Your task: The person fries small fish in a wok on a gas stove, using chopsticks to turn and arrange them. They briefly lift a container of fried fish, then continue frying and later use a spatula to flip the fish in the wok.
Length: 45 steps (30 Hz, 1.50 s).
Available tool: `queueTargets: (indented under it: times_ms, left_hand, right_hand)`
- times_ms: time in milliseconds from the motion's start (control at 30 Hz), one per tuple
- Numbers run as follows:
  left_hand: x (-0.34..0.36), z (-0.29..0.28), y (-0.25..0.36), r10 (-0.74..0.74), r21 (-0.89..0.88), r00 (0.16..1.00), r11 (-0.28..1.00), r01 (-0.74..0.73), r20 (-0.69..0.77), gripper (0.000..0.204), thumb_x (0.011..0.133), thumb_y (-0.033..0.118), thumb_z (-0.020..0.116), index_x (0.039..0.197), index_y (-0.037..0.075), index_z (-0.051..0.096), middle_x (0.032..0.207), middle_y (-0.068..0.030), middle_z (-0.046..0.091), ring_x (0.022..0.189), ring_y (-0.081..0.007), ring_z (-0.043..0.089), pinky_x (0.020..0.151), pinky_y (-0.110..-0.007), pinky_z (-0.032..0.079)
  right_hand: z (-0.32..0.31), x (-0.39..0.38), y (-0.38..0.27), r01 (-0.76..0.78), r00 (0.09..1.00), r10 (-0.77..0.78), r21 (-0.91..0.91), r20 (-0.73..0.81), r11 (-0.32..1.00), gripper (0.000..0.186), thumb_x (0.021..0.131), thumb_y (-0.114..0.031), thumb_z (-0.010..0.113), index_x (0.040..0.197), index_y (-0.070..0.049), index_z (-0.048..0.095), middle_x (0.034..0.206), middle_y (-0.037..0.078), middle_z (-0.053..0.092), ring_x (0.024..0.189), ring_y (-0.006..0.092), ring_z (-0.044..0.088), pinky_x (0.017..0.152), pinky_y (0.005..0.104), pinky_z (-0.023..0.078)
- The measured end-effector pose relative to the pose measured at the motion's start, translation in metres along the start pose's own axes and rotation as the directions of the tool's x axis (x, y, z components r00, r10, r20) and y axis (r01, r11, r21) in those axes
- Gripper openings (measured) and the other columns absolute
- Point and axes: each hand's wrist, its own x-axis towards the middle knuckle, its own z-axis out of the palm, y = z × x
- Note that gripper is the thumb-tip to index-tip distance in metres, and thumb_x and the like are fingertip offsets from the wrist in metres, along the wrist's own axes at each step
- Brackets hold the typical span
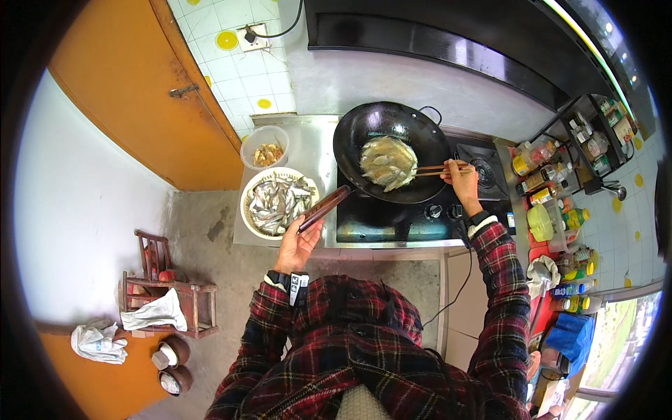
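Note:
A black wok [345, 140] with a wooden handle [325, 208] sits on the stove, and several small fish [387, 162] lie together in its oil. My left hand [297, 246] is closed at the near end of the handle, its fingers partly behind it. Between the fingers of my right hand [462, 183] is a pair of wooden chopsticks [435, 170], tips at the right edge of the fish. Left of the wok, a pale basket [244, 204] holds many silvery raw fish [278, 203]. Behind it, browned pieces [267, 155] lie in a clear plastic tub [246, 145].
Beside the wok is a second burner [484, 175]. Bottles and jars [535, 158] crowd the counter's right side below a black rack [595, 143]. A range hood [434, 42] overhangs the stove. A wooden chair [203, 308] stands at the left, near an orange door [133, 91].

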Motion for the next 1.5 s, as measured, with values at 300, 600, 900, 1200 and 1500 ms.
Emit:
queueTargets:
  times_ms: [300, 600, 900, 1200, 1500]
  left_hand:
    - [-0.001, -0.002, -0.004, 0.096, 0.065, 0.995, 0.993, -0.097, 0.019, 0.031, 0.089, 0.018, 0.057, 0.112, -0.002, 0.053, 0.108, -0.0186, 0.061, 0.095, -0.0207, 0.063, 0.078, -0.026, 0.054]
    - [-0.008, -0.002, 0.009, 0.060, 0.309, 0.998, 0.949, -0.057, 0.000, 0.031, 0.088, 0.020, 0.058, 0.112, 0.001, 0.056, 0.098, -0.0133, 0.065, 0.085, -0.0189, 0.064, 0.075, -0.029, 0.053]
    - [-0.006, 0.026, 0.030, -0.054, 0.763, 0.996, 0.640, 0.086, -0.068, 0.032, 0.084, 0.026, 0.060, 0.098, -0.002, 0.056, 0.084, -0.0116, 0.065, 0.069, -0.0135, 0.063, 0.059, -0.023, 0.051]
    - [0.007, 0.026, 0.028, -0.127, 0.952, 0.988, 0.305, -0.039, 0.082, 0.028, 0.075, 0.029, 0.071, 0.077, 0.003, 0.059, 0.061, 0.0011, 0.055, 0.048, -0.0058, 0.048, 0.041, -0.019, 0.035]
    - [-0.007, 0.030, 0.004, -0.024, 0.932, 0.997, 0.359, -0.054, 0.067, 0.027, 0.073, 0.024, 0.073, 0.078, 0.000, 0.062, 0.059, 0.0010, 0.052, 0.051, -0.0066, 0.046, 0.045, -0.023, 0.035]
  right_hand:
    - [-0.003, -0.023, -0.015, -0.083, 0.996, 0.078, 0.138, 0.041, 0.987, 0.032, 0.091, -0.025, 0.054, 0.084, 0.004, 0.064, 0.072, 0.010, 0.065, 0.060, 0.0168, 0.066, 0.050, 0.0229, 0.054]
    - [0.039, -0.031, -0.010, -0.054, 0.997, 0.045, 0.133, 0.068, 0.990, 0.029, 0.091, -0.020, 0.053, 0.084, 0.007, 0.063, 0.073, 0.011, 0.065, 0.060, 0.0166, 0.066, 0.051, 0.0232, 0.054]
    - [0.015, -0.022, -0.028, 0.031, 0.999, -0.026, 0.119, -0.045, 0.992, 0.031, 0.093, -0.021, 0.051, 0.082, 0.006, 0.063, 0.069, 0.010, 0.065, 0.056, 0.0152, 0.065, 0.048, 0.0233, 0.052]
    - [0.049, -0.020, -0.010, -0.010, 0.997, 0.019, 0.111, -0.077, 0.994, 0.031, 0.093, -0.021, 0.050, 0.085, 0.005, 0.063, 0.072, 0.011, 0.065, 0.058, 0.0158, 0.065, 0.050, 0.0232, 0.053]
    - [0.070, -0.011, -0.023, 0.098, 0.995, -0.092, 0.155, -0.046, 0.983, 0.027, 0.091, -0.018, 0.052, 0.084, 0.005, 0.064, 0.071, 0.009, 0.065, 0.058, 0.0135, 0.065, 0.051, 0.0223, 0.051]
